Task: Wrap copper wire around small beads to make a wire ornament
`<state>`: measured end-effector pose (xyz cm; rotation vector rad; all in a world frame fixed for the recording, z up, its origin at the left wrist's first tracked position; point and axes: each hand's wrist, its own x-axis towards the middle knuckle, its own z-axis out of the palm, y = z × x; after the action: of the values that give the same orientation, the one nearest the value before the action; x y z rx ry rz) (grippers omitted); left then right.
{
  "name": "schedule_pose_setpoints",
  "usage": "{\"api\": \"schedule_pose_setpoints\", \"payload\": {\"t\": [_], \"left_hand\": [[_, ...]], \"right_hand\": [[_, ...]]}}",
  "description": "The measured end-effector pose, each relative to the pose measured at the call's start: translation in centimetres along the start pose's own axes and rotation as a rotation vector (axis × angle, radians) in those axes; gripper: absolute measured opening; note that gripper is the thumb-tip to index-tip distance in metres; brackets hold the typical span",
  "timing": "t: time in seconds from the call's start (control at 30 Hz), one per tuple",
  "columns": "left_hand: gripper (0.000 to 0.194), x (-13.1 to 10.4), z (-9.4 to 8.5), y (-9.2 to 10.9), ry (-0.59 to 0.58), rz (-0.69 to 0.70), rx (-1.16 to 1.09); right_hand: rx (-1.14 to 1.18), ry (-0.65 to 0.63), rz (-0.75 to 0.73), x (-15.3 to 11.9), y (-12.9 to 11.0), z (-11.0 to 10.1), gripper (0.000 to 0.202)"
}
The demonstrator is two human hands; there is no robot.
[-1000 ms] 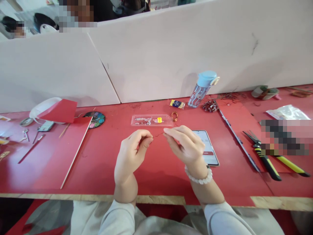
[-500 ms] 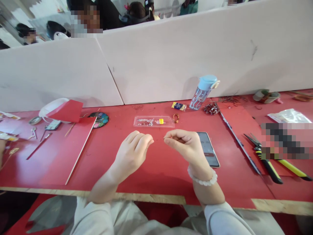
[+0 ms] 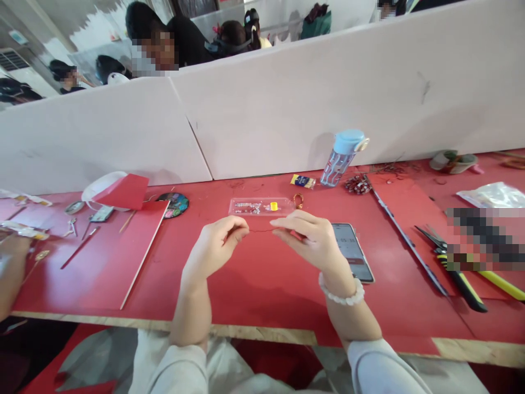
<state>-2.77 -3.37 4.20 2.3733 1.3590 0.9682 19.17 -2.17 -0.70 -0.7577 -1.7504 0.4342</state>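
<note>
A thin dark red thread (image 3: 261, 230) runs between my two hands above the red table. My left hand (image 3: 217, 243) pinches its left end between thumb and forefinger. The other end meets the fingertips of my right hand (image 3: 309, 238), which are held close together. Just beyond the hands lies a clear tray (image 3: 246, 201) with small beads and a yellow piece (image 3: 274, 206). A small gold-brown ring (image 3: 298, 201) rests at the tray's right end. Partly behind my right wrist is a phone (image 3: 353, 251).
A blue-lidded bottle (image 3: 340, 156) stands near the white partition (image 3: 307, 104). Pliers (image 3: 459, 279) and a long strip (image 3: 406, 235) lie at right. At left are a thin wooden stick (image 3: 143, 257), a white mask (image 3: 102, 186) and another person's arm (image 3: 14, 268).
My left hand has turned, so its thumb and forefinger now face right. The thread now shows stretched between my hands. The other person's arm at the left edge reaches further into view.
</note>
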Motion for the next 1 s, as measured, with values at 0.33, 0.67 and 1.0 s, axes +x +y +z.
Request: {"api": "schedule_pose_setpoints", "payload": {"t": [0.33,0.67,1.0], "left_hand": [[0.010,0.3,1.7,0.0,0.016,-0.314,-0.455],[0.011,0.9,2.5,0.8,0.072,-0.147,-0.359],[0.014,0.6,3.5,0.6,0.216,0.188,0.011]], "right_hand": [[-0.223,-0.018,-0.194,0.3,0.2,-0.2,0.018],[-0.072,-0.072,-0.044,0.5,0.3,-1.5,0.016],[0.132,-0.349,0.451,0.9,0.7,-4.6,0.029]]}}
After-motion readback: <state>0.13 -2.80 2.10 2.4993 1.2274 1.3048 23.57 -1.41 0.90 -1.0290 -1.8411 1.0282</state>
